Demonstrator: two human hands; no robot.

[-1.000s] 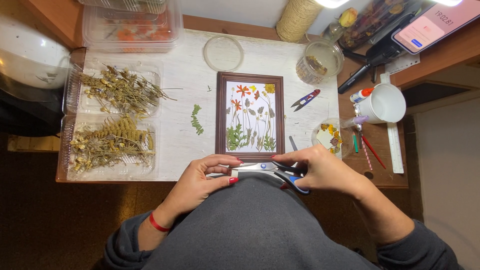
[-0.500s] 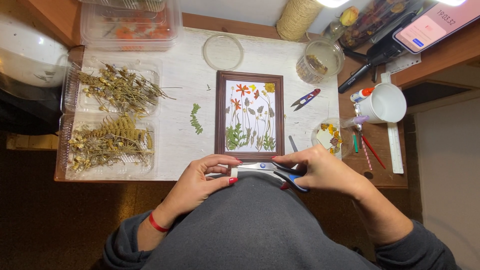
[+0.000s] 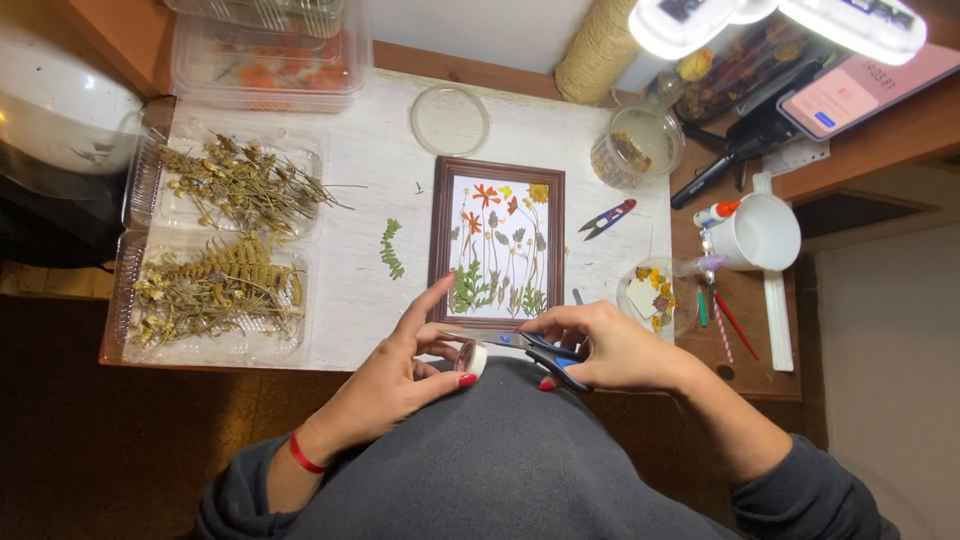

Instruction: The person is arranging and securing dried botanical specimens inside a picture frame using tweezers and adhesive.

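Low in the middle of the frame, right at the near edge of the white table top (image 3: 350, 300), both hands meet over one small thing. The left hand (image 3: 400, 375) pinches a small roll of white tape (image 3: 472, 357) between thumb and curled fingers, its forefinger stretched up toward the lower left corner of the picture frame (image 3: 497, 243). The right hand (image 3: 610, 348) is closed through the blue loops of a pair of scissors (image 3: 525, 345), whose long axis runs nearly level across the frame, handles to the right, blades pointing left toward the roll. The blade tips lie just beside the tape, touching or very near it; I cannot tell whether they are parted or closed on anything.

So the tape sits to the left of the scissor hand and at the fingertips of the other. The left hand has it outright.

The wooden picture frame with pressed flowers stands upright in the frame directly above the hands, its lower rail just above the scissor blades. A loose green fern sprig (image 3: 390, 248) lies left of it, well apart from the hands. To the right, a small clear dish of yellow petals (image 3: 655, 295) sits near the right wrist, with a white mug (image 3: 762, 232) beyond. Clear trays of dried stems (image 3: 215, 255) fill the left, with bare white surface between them and the frame.
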